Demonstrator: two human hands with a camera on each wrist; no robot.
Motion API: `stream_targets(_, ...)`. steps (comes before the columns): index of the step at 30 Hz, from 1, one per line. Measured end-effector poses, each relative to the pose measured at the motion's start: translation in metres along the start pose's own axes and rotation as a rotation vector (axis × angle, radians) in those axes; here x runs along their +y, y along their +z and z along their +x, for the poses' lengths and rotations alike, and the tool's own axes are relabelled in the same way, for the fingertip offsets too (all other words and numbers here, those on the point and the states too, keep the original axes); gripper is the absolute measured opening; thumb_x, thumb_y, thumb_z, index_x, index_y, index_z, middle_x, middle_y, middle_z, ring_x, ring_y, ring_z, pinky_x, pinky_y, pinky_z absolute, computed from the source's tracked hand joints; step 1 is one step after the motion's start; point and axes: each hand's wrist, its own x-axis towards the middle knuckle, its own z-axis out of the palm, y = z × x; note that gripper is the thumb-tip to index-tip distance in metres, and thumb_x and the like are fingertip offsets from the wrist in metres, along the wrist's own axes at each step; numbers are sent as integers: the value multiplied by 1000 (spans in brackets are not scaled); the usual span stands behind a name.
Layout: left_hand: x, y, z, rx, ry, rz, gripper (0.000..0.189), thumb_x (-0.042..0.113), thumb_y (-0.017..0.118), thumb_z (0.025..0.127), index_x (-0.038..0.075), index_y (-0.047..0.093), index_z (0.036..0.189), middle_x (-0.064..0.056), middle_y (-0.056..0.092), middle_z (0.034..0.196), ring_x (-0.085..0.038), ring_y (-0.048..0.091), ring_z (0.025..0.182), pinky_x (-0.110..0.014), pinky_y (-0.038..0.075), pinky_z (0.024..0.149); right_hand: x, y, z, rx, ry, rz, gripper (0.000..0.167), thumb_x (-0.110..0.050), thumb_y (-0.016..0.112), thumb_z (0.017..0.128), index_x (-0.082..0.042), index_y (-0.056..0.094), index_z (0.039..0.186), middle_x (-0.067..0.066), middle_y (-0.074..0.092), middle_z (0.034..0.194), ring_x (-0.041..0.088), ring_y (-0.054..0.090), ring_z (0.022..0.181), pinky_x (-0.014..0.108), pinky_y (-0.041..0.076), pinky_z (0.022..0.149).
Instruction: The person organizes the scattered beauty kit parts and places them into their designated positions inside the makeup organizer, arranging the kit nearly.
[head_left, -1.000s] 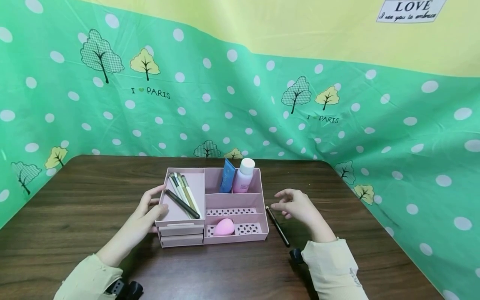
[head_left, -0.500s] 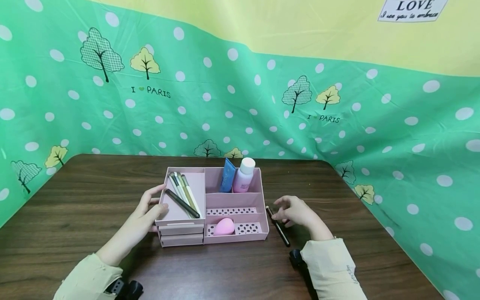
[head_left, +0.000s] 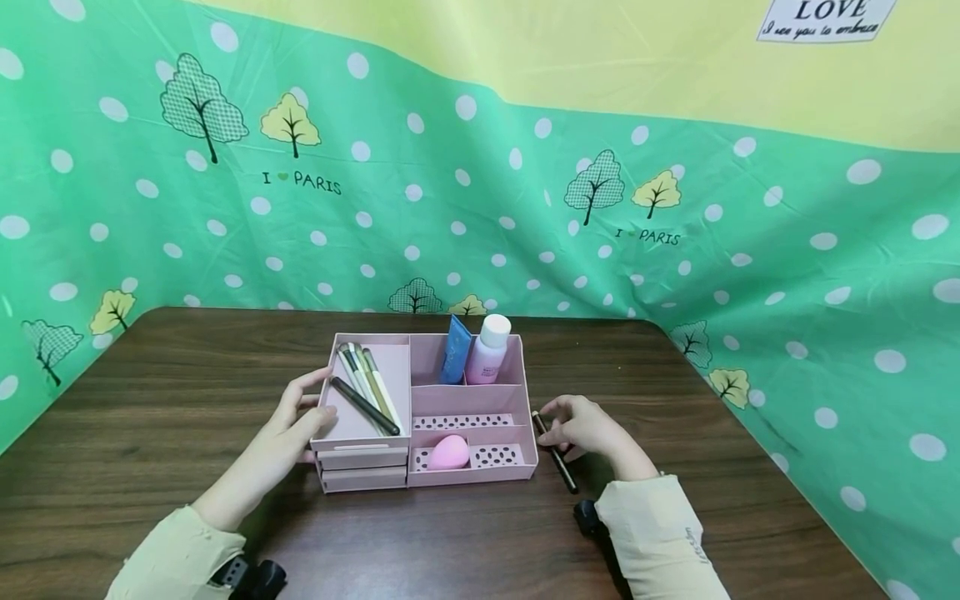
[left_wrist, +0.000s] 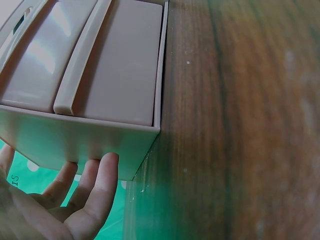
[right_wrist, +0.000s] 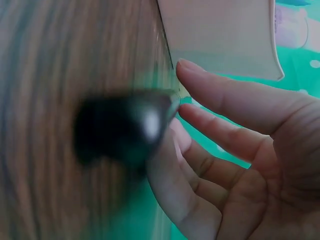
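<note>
A pink makeup organizer [head_left: 471,477] stands on the table, its drawers [left_wrist: 117,60] facing the person. My left hand [head_left: 291,423] holds its left side, thumb over the rim and fingertips against the outer wall. Several makeup brushes [head_left: 367,379] and a thicker dark stick [head_left: 364,407] lie in its left tray. Right of the organizer, a slim black stick with a pale tip [head_left: 564,472] lies slanted on the table. My right hand [head_left: 588,429] is over its upper half, thumb and fingers bent to either side. In the right wrist view a gap shows between thumb and stick, whose near end [right_wrist: 120,127] is blurred.
A blue tube [head_left: 455,352] and a pink bottle with a white cap [head_left: 487,354] stand in the organizer's back compartments. A pink makeup sponge [head_left: 449,452] sits in a front one. Behind the dark wooden table [head_left: 225,350] hangs a green and yellow cloth [head_left: 480,208].
My right hand has come down and slightly left, from beside the black stick to over it, its fingers now around the upper part. My left hand and the organizer stay put.
</note>
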Motion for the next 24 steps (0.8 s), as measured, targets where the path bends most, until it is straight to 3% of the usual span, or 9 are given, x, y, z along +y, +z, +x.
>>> stream_targets(8, 0, 0, 1, -6, 6, -28, 58, 24, 47, 102, 27, 21, 154, -22, 34, 140, -20, 55, 104, -35, 55, 74, -7, 6, -2, -24, 5, -87, 46, 1, 73, 78, 5, 59, 122, 7, 57, 73, 16, 56, 61, 36, 57, 54)
stream_targets(15, -2, 0, 0, -17, 3, -30, 60, 23, 47, 102, 26, 18, 155, -23, 32, 142, -22, 56, 106, -35, 56, 74, -12, 7, -5, 19, 22, -182, 51, -1, 66, 71, 5, 60, 121, 8, 61, 72, 18, 57, 61, 36, 56, 51)
stream_targets(24, -2, 0, 0, -16, 0, -20, 59, 25, 46, 102, 28, 19, 155, -22, 32, 142, -26, 54, 109, -36, 55, 75, -25, 2, -15, 40, -65, -115, 48, 0, 63, 76, 4, 60, 124, 7, 60, 81, 15, 55, 56, 35, 55, 50)
